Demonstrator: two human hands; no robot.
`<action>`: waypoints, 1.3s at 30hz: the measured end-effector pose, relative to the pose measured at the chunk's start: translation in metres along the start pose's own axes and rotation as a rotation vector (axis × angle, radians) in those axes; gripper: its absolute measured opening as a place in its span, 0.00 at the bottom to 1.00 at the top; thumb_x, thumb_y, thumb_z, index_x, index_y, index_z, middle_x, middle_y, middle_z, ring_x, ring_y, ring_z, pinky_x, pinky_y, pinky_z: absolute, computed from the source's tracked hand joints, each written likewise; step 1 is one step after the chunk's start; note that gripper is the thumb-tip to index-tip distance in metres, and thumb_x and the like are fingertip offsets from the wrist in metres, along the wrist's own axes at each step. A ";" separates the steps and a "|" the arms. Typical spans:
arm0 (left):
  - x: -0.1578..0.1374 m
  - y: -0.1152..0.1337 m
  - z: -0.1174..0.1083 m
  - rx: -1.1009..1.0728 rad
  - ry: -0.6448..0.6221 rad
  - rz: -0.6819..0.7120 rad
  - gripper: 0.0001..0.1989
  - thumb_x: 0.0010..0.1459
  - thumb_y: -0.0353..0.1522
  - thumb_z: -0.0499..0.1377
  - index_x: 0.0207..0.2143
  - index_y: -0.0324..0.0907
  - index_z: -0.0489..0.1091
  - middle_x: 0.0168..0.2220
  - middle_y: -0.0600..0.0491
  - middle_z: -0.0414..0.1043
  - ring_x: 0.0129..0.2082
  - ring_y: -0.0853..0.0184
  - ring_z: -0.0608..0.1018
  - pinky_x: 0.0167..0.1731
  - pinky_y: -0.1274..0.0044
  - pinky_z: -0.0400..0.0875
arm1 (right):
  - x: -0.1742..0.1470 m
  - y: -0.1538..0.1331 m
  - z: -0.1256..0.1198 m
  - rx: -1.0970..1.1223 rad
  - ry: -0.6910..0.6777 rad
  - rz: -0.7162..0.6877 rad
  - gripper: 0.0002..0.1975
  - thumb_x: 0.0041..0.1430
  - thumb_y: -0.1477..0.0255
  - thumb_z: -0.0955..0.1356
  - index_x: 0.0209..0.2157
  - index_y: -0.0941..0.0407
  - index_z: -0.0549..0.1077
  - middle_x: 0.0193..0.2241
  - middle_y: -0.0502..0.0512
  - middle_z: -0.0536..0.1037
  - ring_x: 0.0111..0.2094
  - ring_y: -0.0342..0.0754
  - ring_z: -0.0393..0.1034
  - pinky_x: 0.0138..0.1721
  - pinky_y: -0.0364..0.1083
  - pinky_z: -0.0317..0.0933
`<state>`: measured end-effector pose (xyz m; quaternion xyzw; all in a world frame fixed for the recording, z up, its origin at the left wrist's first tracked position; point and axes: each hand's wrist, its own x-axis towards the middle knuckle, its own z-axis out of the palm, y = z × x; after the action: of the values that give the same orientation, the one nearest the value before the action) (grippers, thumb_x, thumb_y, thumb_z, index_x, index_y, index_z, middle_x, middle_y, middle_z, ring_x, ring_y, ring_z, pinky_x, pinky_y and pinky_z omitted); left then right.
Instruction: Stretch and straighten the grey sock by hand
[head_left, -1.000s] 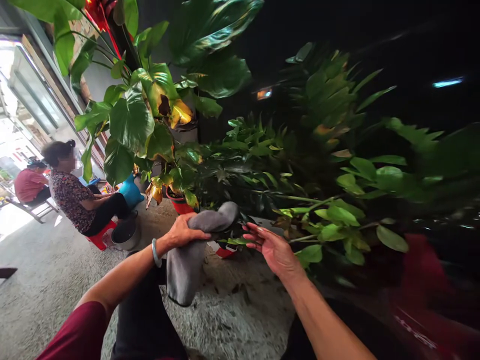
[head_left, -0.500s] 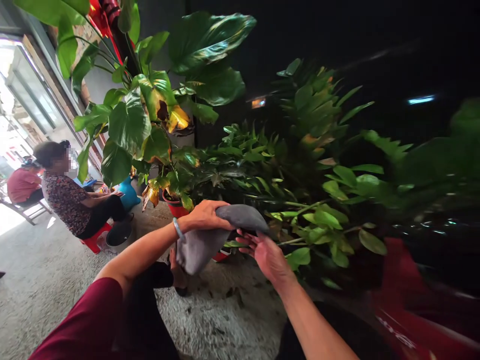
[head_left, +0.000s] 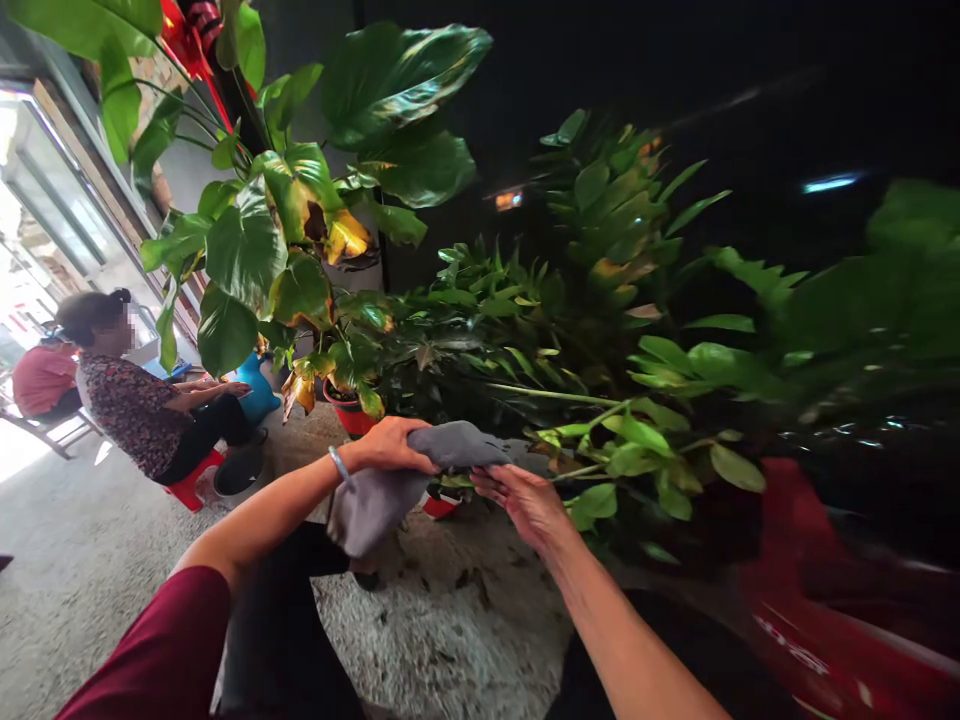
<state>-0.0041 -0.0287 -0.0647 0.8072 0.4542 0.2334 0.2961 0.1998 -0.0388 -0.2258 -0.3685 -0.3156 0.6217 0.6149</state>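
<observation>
A grey cloth (head_left: pixel 457 445) stretches between my two hands, above the concrete floor and in front of the leafy plants. My left hand (head_left: pixel 390 443), with a pale bangle at its wrist, is closed on the bunched cloth, and a lighter fold (head_left: pixel 375 510) hangs down below it. My right hand (head_left: pixel 525 505) has its fingers at the cloth's right end, thumb side up, pinching its edge. Whether a leaf lies inside the cloth is hidden. Green leaves on a long stem (head_left: pixel 637 445) spread just right of my right hand.
A tall plant with broad, partly yellowed leaves (head_left: pixel 247 240) stands at left in a red pot (head_left: pixel 349 410). Two people sit farther left, one on a red stool (head_left: pixel 193 480) beside a dark bucket (head_left: pixel 238 472). At right is a red vehicle-like body (head_left: pixel 802 560).
The cloth's right part has gone from a smooth rounded shape to a flatter, creased one. Both hands have shifted slightly left, and my right fingers now meet the cloth's edge.
</observation>
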 end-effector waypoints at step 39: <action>-0.020 0.007 -0.060 -0.275 0.543 0.028 0.22 0.45 0.34 0.67 0.45 0.38 0.76 0.36 0.53 0.76 0.35 0.66 0.75 0.38 0.76 0.71 | 0.001 -0.011 0.019 0.233 -0.056 0.027 0.20 0.40 0.69 0.79 0.38 0.52 0.76 0.35 0.54 0.84 0.31 0.48 0.79 0.34 0.47 0.73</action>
<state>-0.0486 -0.0334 -0.0187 0.6738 0.4697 0.5041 0.2668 0.1894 -0.0360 -0.2066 -0.2813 -0.2533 0.6725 0.6360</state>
